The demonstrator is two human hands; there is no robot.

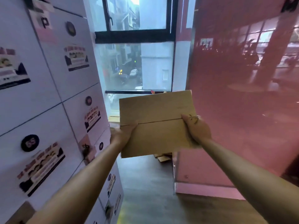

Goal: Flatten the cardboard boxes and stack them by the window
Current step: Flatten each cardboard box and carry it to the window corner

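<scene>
While both hands, left and right, grip the flattened box by its side edges at chest height near the window, best keep it level and lower it squarely onto the stack.

Both forearms are bare; the right hand bears dark markings.

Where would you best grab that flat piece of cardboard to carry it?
Probably by its two short side edges, coming in from left and right, as here: the left hand and right hand each clamp one side of the cardboard, thumbs on top near the seam between the flaps. It is wide, thin and flat, so a grip on both sides should stop it sagging or swinging.
</scene>
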